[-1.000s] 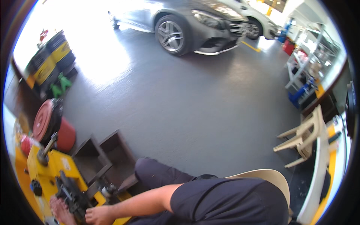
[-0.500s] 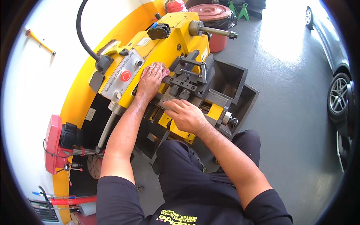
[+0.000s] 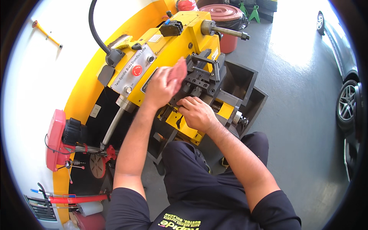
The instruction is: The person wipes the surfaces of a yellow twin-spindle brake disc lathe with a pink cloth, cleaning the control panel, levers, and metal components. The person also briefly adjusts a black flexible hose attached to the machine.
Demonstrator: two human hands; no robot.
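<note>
Fingers of the person's left hand (image 3: 159, 89) are closed on a reddish cloth (image 3: 179, 71), held up just beside the dark metal block (image 3: 203, 81) on a yellow machine (image 3: 188, 35). The right hand (image 3: 197, 115) has its fingers curled in near the block; whether they pinch anything, one cannot tell. Beyond the machine stands a lidded red bin (image 3: 229, 42).

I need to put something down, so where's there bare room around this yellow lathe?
The broadest bare patch is the grey floor between the dark metal bins and the car on the right. It's crowded around the black tool carriage, with the right hand close in and the left hand holding a red rag beside it.
</note>
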